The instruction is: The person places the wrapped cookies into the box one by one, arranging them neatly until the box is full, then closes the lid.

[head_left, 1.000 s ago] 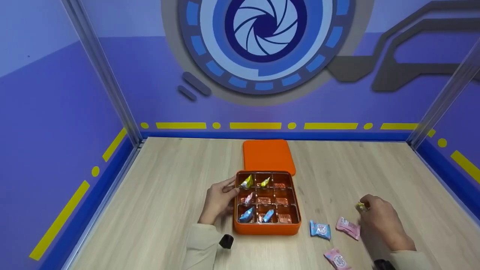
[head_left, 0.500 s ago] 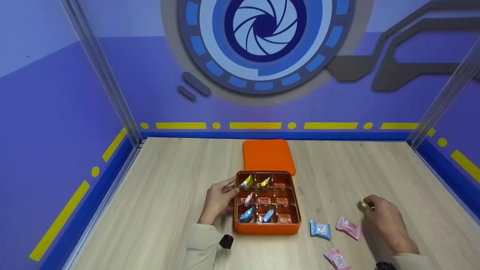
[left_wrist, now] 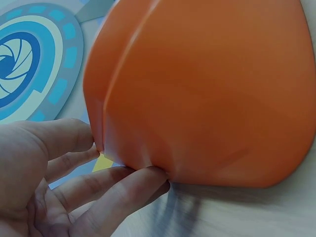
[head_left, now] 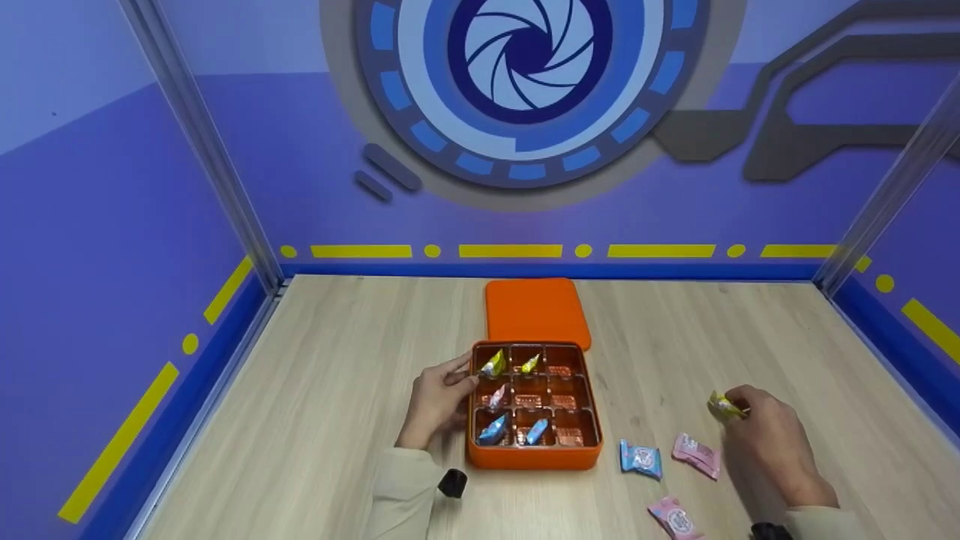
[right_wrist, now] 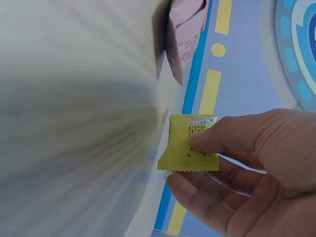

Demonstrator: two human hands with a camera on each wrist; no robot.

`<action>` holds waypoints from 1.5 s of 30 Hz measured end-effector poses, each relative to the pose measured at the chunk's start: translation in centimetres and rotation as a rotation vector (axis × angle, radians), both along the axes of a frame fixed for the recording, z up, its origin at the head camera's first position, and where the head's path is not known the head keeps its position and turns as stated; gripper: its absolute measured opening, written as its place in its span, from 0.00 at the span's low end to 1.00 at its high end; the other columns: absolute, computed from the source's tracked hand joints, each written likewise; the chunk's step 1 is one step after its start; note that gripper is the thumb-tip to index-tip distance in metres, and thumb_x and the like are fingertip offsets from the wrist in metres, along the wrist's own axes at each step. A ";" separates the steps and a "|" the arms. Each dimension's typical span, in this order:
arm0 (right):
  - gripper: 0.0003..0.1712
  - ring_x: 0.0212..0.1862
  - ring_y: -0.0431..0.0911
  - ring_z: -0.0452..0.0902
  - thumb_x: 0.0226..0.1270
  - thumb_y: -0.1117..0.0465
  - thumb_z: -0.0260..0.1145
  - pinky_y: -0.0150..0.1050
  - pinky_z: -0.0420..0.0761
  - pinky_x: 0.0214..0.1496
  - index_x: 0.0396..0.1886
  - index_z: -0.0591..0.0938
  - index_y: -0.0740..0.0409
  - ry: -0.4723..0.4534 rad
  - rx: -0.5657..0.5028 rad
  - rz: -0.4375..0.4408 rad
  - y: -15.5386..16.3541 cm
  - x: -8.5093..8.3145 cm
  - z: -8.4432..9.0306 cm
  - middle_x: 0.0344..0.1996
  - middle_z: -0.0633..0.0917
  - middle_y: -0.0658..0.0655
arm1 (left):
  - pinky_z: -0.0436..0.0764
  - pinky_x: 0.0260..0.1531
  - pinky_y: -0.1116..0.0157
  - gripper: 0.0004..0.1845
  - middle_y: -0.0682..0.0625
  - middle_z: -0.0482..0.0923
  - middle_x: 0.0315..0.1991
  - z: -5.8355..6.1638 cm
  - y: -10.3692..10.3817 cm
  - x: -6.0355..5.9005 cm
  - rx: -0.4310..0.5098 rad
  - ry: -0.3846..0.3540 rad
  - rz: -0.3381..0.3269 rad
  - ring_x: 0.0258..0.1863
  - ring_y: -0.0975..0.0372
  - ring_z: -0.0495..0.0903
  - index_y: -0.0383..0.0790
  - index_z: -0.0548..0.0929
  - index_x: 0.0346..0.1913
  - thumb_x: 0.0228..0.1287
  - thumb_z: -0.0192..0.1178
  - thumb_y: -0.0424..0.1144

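An orange box (head_left: 534, 458) with a nine-compartment insert sits mid-table. My left hand (head_left: 439, 397) holds its left side, thumb at the rim. In the left wrist view, the fingers (left_wrist: 118, 197) press against the orange wall. Yellow-wrapped candies (head_left: 493, 365) lie in the back-left and back-middle compartments, a pink one (head_left: 497, 397) in the middle-left, and blue ones (head_left: 537, 431) in the front-left and front-middle. Over the table's right side, my right hand (head_left: 770, 440) pinches a yellow-wrapped candy (right_wrist: 190, 153) between thumb and fingers.
An orange lid (head_left: 536, 311) lies flat behind the box. Between the box and my right hand are a blue candy (head_left: 640, 459) and two pink candies, one farther back (head_left: 697, 456) and one nearer the front (head_left: 674, 517). Purple panels enclose the table.
The yellow candy has turned in my right fingers and shows more of its wrapper. The right hand has shifted slightly. My left hand and the box stay in place.
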State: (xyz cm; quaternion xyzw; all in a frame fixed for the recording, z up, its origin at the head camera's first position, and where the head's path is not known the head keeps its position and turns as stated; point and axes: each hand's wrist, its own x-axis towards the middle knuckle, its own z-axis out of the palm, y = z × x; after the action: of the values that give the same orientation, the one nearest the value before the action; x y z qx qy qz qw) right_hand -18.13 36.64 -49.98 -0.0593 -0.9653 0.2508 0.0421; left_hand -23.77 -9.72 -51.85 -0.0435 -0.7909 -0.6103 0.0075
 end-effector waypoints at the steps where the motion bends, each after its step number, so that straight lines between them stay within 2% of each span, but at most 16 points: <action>1: 0.15 0.50 0.69 0.82 0.69 0.74 0.65 0.68 0.79 0.53 0.53 0.82 0.77 0.007 -0.002 0.005 0.0 0.0 0.0 0.47 0.85 0.75 | 0.90 0.26 0.57 0.26 0.34 0.87 0.53 0.0 0.0 0.0 -0.001 -0.001 0.001 0.45 0.49 0.90 0.36 0.80 0.71 0.71 0.67 0.31; 15: 0.14 0.50 0.66 0.83 0.67 0.76 0.65 0.67 0.81 0.53 0.52 0.83 0.74 0.098 -0.007 0.061 -1.5 -0.7 0.2 0.46 0.86 0.72 | 0.90 0.26 0.56 0.26 0.33 0.87 0.52 0.0 -0.2 0.1 0.017 -0.001 -0.012 0.42 0.49 0.91 0.35 0.80 0.71 0.71 0.67 0.30; 24: 0.12 0.45 0.63 0.84 0.64 0.77 0.68 0.66 0.83 0.50 0.48 0.85 0.72 0.211 -0.012 0.128 -2.9 -1.1 0.5 0.42 0.87 0.68 | 0.91 0.40 0.55 0.26 0.34 0.88 0.51 0.0 -0.1 0.0 -0.017 0.031 -0.005 0.48 0.48 0.89 0.35 0.81 0.70 0.70 0.68 0.30; 29: 0.12 0.44 0.61 0.85 0.63 0.79 0.70 0.64 0.84 0.49 0.46 0.86 0.71 0.282 -0.006 0.154 -3.7 -1.3 0.6 0.41 0.88 0.67 | 0.91 0.36 0.52 0.26 0.33 0.87 0.51 0.1 -0.2 0.0 -0.005 0.025 -0.007 0.48 0.47 0.89 0.35 0.81 0.70 0.70 0.67 0.30; 35: 0.12 0.43 0.61 0.86 0.62 0.79 0.72 0.62 0.84 0.47 0.45 0.86 0.70 0.342 -0.013 0.185 -4.5 -1.7 0.9 0.40 0.88 0.65 | 0.91 0.40 0.53 0.26 0.34 0.87 0.51 0.1 -0.2 0.0 -0.016 0.036 -0.005 0.49 0.47 0.89 0.35 0.82 0.70 0.70 0.68 0.31; 41: 0.13 0.43 0.60 0.87 0.61 0.80 0.72 0.61 0.85 0.46 0.45 0.86 0.69 0.364 -0.028 0.213 -5.5 -2.2 1.5 0.40 0.88 0.64 | 0.90 0.26 0.53 0.26 0.34 0.87 0.52 0.0 -0.2 -0.1 0.023 0.012 -0.016 0.45 0.49 0.90 0.35 0.80 0.71 0.70 0.67 0.30; 45: 0.13 0.42 0.59 0.87 0.61 0.80 0.73 0.59 0.86 0.44 0.44 0.87 0.69 0.382 -0.021 0.239 -6.1 -2.7 2.0 0.39 0.88 0.63 | 0.90 0.24 0.55 0.27 0.34 0.87 0.52 -0.1 -0.2 -0.1 0.028 0.012 -0.021 0.43 0.49 0.90 0.36 0.80 0.71 0.71 0.67 0.30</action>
State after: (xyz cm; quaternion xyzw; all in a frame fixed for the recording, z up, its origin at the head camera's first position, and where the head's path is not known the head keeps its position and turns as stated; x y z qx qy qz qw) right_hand -20.87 30.56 -48.02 0.1038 -0.9373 0.2706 0.1934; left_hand -23.88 -9.88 -51.91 -0.0553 -0.7818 -0.6210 0.0066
